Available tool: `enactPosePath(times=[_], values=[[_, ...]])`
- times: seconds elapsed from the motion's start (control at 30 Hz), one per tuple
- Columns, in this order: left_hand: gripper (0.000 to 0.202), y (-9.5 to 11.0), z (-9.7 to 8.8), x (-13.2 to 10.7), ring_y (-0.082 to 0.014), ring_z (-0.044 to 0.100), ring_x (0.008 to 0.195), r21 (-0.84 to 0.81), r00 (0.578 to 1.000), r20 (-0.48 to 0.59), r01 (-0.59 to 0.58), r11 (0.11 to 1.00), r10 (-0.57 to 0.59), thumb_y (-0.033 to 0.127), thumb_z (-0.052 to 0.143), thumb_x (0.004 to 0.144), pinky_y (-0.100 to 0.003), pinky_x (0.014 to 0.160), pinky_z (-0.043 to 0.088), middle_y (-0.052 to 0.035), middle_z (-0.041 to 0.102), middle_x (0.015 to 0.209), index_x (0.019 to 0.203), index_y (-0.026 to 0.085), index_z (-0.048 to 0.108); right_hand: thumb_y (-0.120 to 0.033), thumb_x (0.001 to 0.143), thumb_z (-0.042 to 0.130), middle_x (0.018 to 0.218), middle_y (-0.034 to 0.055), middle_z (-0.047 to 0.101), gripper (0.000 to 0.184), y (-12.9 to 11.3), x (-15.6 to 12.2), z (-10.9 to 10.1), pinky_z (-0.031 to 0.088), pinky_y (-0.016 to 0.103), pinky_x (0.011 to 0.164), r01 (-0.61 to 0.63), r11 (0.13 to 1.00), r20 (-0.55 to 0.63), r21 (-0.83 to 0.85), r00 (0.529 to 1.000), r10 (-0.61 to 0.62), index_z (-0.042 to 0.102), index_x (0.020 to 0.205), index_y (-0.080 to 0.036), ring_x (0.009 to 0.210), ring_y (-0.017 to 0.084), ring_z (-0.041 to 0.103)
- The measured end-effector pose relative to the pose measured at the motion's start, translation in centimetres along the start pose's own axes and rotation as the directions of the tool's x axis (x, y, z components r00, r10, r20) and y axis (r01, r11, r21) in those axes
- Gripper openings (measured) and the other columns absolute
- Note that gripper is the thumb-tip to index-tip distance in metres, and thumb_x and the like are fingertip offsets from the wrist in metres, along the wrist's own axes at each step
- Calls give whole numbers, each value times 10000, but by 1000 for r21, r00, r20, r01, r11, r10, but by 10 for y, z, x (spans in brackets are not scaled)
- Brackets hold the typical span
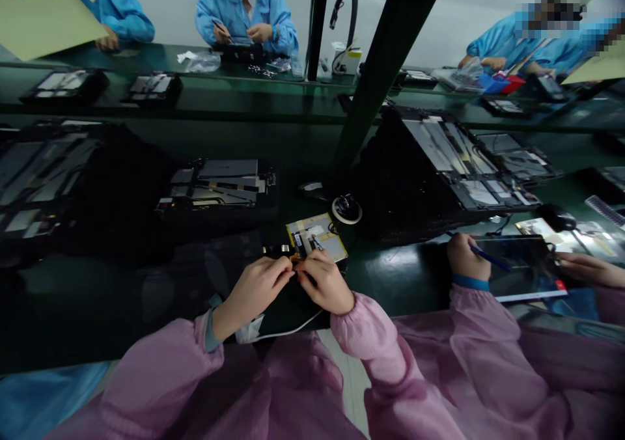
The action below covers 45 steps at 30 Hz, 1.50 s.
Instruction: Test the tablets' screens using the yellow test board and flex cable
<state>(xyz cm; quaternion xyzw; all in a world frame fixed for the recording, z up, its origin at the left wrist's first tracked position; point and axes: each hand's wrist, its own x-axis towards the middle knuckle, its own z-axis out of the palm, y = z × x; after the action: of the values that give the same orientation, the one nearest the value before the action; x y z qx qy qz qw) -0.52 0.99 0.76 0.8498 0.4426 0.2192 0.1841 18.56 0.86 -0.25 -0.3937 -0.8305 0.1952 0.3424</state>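
"Yellow sheet (49,17), far left: can we read its handwriting?"

"Not surely; it's cut off. Our left hand (266,277) and right hand (325,280), fingertips together, seem to pinch an orange strip (295,258) at the yellow-edged panel's (312,226) near corner"

"So we'd best pinch lightly, wrists level?"

"Yes; and we can't read the panel's small label (298,239)"

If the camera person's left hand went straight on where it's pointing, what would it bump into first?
Probably the right hand, just ahead of the left hand; whether they touch is hard to tell.
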Motion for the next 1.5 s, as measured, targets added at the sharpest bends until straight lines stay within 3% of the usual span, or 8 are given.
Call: enactPosePath(times=[0.27,0.7,0.8,0.9,1.07,1.23,1.33,1.5], values=[[58,0,0,0,-138,625,716,-112,998,10,70,991,-70,206,497,917,-248,668,460,14,641,773,968,217,522,-178,899,492,751,31,602,106,-2,2,1,393,320,736,-3,1000,-12,-17,1000,3,595,876,-191,782,175,530],[156,-1,-1,0,-137,591,673,-74,994,88,66,995,-59,215,448,938,-259,644,446,15,598,698,808,212,536,-149,866,506,729,12,613,116,4,6,-1,416,309,764,-11,999,62,37,998,9,571,788,-204,788,168,565],[111,-1,-5,0,-170,620,882,-112,997,62,48,992,-42,288,481,931,-325,837,481,-20,655,913,960,223,565,-189,939,455,899,32,662,157,18,12,-17,446,299,820,-72,980,60,185,996,62,611,934,-205,889,163,592],[359,-3,-12,-8,-205,520,1190,-182,998,19,59,981,-56,360,517,910,-396,1030,413,-61,576,1257,1250,256,469,-161,953,401,942,58,655,234,45,20,-23,457,324,836,-211,976,-86,45,973,215,629,990,-189,910,184,583],[402,-27,-28,-53,-212,476,1256,-207,942,-110,290,934,-317,378,458,928,-417,1071,391,-62,494,1355,1317,288,415,-107,887,491,1000,102,642,230,79,28,-9,455,388,872,-218,921,-20,-324,974,224,673,1016,-161,947,235,554],[402,-66,-46,-123,-295,508,1204,-114,756,-407,514,850,-512,482,463,886,-508,1069,373,-84,531,1279,1222,263,493,-117,895,473,1006,84,642,277,80,28,-5,469,388,866,-151,901,-19,-407,987,157,670,1079,-178,935,225,555],[484,-81,-49,-162,-336,452,1265,-78,663,-457,635,769,-593,556,483,840,-544,1072,364,-76,483,1349,1244,290,479,-119,888,463,1005,85,647,291,77,29,-5,486,388,837,-128,882,-19,-454,991,135,673,1078,-187,922,224,559],[680,-100,-36,-201,-414,353,1334,-75,683,-309,677,733,-662,636,546,742,-611,1020,392,-100,312,1505,1322,303,421,-101,877,445,1015,87,653,311,77,33,-7,505,376,834,-150,863,-10,-483,986,165,668,1073,-192,939,222,574]])
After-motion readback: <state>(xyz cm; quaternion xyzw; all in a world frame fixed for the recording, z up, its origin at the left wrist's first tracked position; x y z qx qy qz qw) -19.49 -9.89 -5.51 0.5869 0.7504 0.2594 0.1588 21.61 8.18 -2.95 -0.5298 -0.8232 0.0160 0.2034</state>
